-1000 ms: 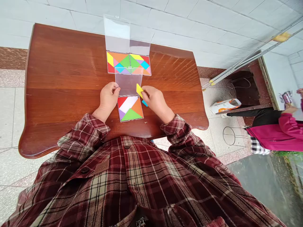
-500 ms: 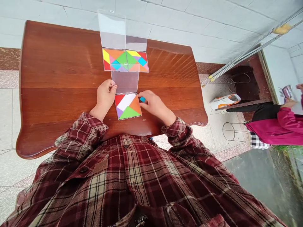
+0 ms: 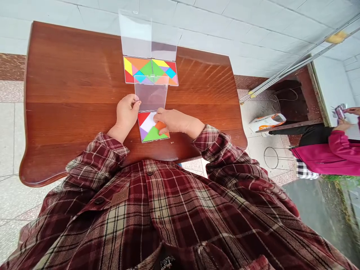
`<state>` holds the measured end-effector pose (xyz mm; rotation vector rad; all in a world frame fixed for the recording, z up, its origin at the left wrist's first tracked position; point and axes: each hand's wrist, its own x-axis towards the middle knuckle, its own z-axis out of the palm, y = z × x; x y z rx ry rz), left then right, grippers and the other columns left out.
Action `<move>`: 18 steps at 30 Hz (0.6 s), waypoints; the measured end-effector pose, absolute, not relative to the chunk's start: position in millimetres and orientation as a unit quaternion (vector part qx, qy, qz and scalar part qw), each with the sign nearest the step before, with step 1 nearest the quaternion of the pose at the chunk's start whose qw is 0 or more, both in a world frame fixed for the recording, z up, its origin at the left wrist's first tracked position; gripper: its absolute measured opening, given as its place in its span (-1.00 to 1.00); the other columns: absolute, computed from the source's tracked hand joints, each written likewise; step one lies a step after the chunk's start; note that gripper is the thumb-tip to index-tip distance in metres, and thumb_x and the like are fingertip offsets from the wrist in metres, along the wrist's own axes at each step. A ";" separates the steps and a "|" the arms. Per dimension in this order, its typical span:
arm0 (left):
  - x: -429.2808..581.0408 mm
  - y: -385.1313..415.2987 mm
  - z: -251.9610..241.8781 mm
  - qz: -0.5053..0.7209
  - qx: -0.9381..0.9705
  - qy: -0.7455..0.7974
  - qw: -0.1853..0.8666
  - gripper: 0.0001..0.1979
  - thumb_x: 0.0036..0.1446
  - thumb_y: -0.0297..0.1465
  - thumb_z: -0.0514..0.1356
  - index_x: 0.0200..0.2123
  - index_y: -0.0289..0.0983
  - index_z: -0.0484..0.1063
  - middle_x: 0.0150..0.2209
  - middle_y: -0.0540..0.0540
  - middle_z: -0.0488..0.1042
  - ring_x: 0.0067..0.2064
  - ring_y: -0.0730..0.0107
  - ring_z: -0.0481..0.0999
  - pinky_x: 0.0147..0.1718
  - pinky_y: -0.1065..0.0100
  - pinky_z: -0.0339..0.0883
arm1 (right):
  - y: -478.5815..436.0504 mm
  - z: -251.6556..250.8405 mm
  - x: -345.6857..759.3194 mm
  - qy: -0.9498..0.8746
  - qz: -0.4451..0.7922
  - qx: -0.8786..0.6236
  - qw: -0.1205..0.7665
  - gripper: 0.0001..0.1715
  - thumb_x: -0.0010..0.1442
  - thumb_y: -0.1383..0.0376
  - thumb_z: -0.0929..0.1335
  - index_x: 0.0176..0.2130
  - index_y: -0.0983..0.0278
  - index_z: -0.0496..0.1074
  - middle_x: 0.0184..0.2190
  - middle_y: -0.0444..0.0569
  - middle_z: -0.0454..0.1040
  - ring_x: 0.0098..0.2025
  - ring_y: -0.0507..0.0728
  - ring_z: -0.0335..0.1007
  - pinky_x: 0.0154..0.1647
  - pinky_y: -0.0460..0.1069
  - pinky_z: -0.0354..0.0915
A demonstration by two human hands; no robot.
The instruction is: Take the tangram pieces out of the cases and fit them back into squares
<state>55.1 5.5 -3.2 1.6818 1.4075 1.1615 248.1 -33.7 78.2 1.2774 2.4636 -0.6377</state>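
Clear plastic folding case [image 3: 150, 98] lies open on a dark-polished wooden table [image 3: 70, 75], its panels running away from the person in a line. Far end: two square compartments [image 3: 150, 71] side by side, both packed with coloured tangram tiles (yellow, orange, green, blue, pink, red); the lower edge of a transparent panel overlaps them. Near end: a third square tray [image 3: 148, 133] holds a red triangle, a purple triangle, a green triangle and an orange tile, with a white patch between; the right hand [image 3: 176, 123] lies palm-down across this tray, fingers together over the orange tile, partly hiding it. Whether it grips a tile: cannot tell. Left hand [image 3: 127, 114] loosely curled, narrow, fingertips [image 3: 137, 102] at the clear panel's near left corner; firm hold or mere touch, cannot tell. Off the table, right: a co-worker in a magenta jacket [image 3: 323, 157] holds a small object, too small to identify; a white-and-orange box [image 3: 267, 122] sits on the floor.
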 end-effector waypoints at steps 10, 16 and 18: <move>55.5 5.8 -1.7 0.437 0.641 0.539 0.327 -0.96 0.03 -0.46 0.16 -0.42 -0.23 0.31 -0.45 0.01 0.36 -0.38 0.45 0.35 -0.25 0.32 0.32 | -30.3 84.1 246.8 0.863 -0.246 0.426 0.113 -0.72 0.12 0.26 0.44 -0.17 0.30 0.38 -0.19 -0.02 0.39 -0.25 0.09 0.30 -0.25 -0.03 0.14; 54.5 5.8 -1.8 0.441 0.643 0.531 0.333 -0.96 0.05 -0.44 0.16 -0.42 -0.22 0.32 -0.48 0.02 0.34 -0.35 0.43 0.38 -0.23 0.32 0.34 | -26.2 89.6 268.7 0.858 -0.343 0.377 0.062 -0.81 0.13 0.41 0.35 -0.18 0.30 0.44 -0.19 -0.06 0.40 -0.32 -0.01 0.29 -0.25 -0.07 0.19; 54.2 6.0 -1.8 0.440 0.642 0.528 0.339 -0.96 0.05 -0.45 0.16 -0.42 -0.22 0.32 -0.47 0.01 0.35 -0.33 0.41 0.40 -0.22 0.31 0.34 | -25.1 91.0 275.9 0.853 -0.362 0.373 0.053 -0.78 0.11 0.43 0.34 -0.19 0.29 0.46 -0.19 -0.07 0.41 -0.33 -0.02 0.29 -0.25 -0.07 0.22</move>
